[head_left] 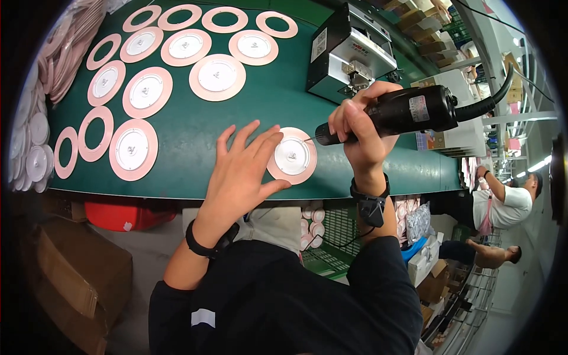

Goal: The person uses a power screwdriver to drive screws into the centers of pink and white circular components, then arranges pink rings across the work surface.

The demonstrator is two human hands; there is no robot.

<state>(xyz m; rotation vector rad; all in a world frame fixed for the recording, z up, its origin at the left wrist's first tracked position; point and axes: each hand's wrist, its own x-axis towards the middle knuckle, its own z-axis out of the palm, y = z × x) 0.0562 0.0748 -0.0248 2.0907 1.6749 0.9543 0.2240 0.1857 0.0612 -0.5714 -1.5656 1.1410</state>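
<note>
A round piece with a pink ring and a white centre disc (293, 157) lies flat on the green work table (236, 121) in front of me. My left hand (239, 168) rests at its left side, fingers spread, the fingertips on or just over the pink rim. My right hand (367, 124) is wrapped round a black electric screwdriver (405, 112), held almost level. The screwdriver's thin bit points left and its tip meets the piece near the upper right edge of the white disc. A cable runs from the tool's back end toward the upper right.
Several pink rings with white centres (217, 76) and several bare pink rings (96, 134) lie at the left. A black and silver box-shaped machine (349, 59) stands at the back right. Stacked rings (80, 47) line the left edge. Below are a green basket (337, 236) and cardboard box (89, 272). People (503, 201) work at right.
</note>
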